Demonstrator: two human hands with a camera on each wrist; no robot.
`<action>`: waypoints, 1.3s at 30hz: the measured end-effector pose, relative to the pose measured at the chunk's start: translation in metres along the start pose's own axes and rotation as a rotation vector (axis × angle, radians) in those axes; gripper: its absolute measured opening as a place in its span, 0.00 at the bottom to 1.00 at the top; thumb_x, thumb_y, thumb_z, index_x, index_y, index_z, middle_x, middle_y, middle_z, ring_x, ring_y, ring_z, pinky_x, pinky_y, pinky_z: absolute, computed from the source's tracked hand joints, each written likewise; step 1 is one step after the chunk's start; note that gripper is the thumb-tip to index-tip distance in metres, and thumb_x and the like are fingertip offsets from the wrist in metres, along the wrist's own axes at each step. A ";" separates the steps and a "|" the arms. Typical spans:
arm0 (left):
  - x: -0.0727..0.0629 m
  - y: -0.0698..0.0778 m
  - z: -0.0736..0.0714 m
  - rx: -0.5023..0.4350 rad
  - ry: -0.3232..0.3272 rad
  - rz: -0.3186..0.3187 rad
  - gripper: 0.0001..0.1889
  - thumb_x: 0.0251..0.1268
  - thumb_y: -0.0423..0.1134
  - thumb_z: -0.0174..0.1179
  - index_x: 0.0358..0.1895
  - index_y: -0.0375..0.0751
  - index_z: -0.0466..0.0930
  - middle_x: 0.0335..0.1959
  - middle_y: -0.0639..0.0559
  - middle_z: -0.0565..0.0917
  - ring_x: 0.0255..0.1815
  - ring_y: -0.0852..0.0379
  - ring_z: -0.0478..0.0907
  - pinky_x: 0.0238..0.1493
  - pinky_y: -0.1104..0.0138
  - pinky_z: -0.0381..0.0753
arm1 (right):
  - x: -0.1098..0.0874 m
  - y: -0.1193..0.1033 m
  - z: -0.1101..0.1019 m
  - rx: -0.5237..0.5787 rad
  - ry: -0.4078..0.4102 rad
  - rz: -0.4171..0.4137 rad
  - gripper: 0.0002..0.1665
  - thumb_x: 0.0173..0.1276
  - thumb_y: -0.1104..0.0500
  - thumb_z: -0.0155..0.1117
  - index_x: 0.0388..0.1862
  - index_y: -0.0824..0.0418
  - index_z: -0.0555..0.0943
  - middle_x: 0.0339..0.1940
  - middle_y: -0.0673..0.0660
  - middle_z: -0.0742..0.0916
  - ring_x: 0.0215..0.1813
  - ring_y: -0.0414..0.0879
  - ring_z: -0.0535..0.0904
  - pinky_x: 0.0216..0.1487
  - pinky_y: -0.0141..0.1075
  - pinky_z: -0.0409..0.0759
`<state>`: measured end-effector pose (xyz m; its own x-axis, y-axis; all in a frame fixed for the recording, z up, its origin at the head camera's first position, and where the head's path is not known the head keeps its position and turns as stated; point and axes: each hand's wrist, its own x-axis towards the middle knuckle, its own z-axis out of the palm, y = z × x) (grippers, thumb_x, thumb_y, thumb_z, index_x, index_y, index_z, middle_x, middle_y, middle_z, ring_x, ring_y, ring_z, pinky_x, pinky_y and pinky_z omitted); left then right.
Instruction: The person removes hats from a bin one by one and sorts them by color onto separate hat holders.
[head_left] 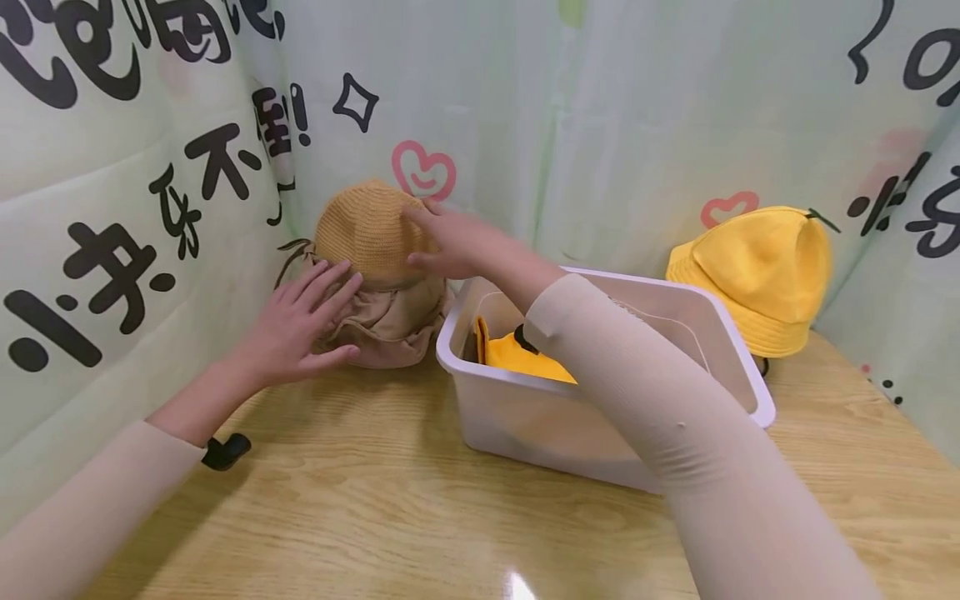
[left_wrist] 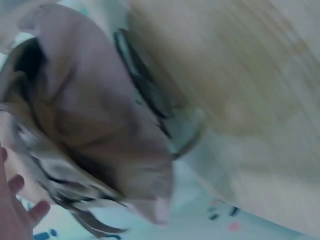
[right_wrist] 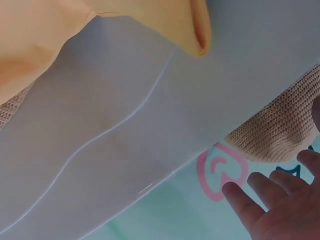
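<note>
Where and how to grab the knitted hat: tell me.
Pinch the knitted hat by its crown, probably from above and slightly in front. It sits dome up with its top uncovered, while brown cloth bunches below its lower edge and the curtain hangs behind, so low or rear grips look more awkward.

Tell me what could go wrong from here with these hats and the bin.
The knit hat sits above the crumpled brown hat, so it might slip if the left hand or right hand nudges it.
The right sleeve crosses over the bin, so it could bump the rim.
If the bin gets shoved, it may push the yellow hat close behind its right end.
</note>
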<state>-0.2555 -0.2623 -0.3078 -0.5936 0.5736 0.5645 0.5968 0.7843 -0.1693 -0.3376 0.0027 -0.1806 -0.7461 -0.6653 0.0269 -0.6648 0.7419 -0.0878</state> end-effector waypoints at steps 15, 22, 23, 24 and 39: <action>0.061 0.063 -0.026 -0.167 0.065 0.145 0.40 0.75 0.69 0.32 0.79 0.46 0.56 0.75 0.43 0.65 0.72 0.43 0.64 0.68 0.46 0.66 | -0.043 0.023 -0.020 0.015 0.062 -0.045 0.47 0.74 0.40 0.57 0.83 0.46 0.47 0.83 0.56 0.54 0.81 0.54 0.54 0.78 0.50 0.56; 0.086 0.086 -0.028 -0.216 -0.037 0.172 0.35 0.77 0.63 0.40 0.80 0.49 0.55 0.73 0.45 0.68 0.71 0.47 0.65 0.70 0.50 0.66 | -0.080 0.036 -0.035 -0.017 0.030 0.034 0.49 0.73 0.37 0.57 0.83 0.44 0.44 0.83 0.57 0.53 0.81 0.55 0.53 0.76 0.54 0.58; 0.089 0.088 -0.028 -0.221 -0.050 0.175 0.34 0.78 0.61 0.42 0.80 0.49 0.55 0.73 0.45 0.68 0.71 0.47 0.65 0.70 0.50 0.67 | -0.085 0.038 -0.036 -0.023 0.025 0.037 0.50 0.73 0.37 0.57 0.83 0.44 0.44 0.83 0.58 0.54 0.81 0.55 0.53 0.76 0.55 0.58; 0.091 0.091 -0.028 -0.226 -0.065 0.178 0.33 0.78 0.58 0.44 0.79 0.49 0.56 0.72 0.45 0.69 0.71 0.46 0.65 0.70 0.51 0.67 | -0.091 0.040 -0.037 -0.030 0.018 0.040 0.50 0.73 0.37 0.57 0.84 0.45 0.44 0.83 0.58 0.54 0.81 0.55 0.53 0.76 0.55 0.58; 0.110 0.114 -0.019 -0.286 -0.306 0.113 0.38 0.76 0.67 0.33 0.81 0.49 0.51 0.79 0.45 0.59 0.78 0.42 0.55 0.76 0.48 0.56 | -0.144 0.069 -0.037 -0.100 -0.044 0.111 0.51 0.71 0.34 0.58 0.83 0.42 0.44 0.83 0.60 0.54 0.80 0.60 0.55 0.74 0.60 0.59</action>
<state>-0.2425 -0.1141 -0.2501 -0.6231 0.7293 0.2825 0.7670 0.6404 0.0384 -0.2771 0.1527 -0.1541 -0.8140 -0.5805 -0.0218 -0.5808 0.8140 0.0121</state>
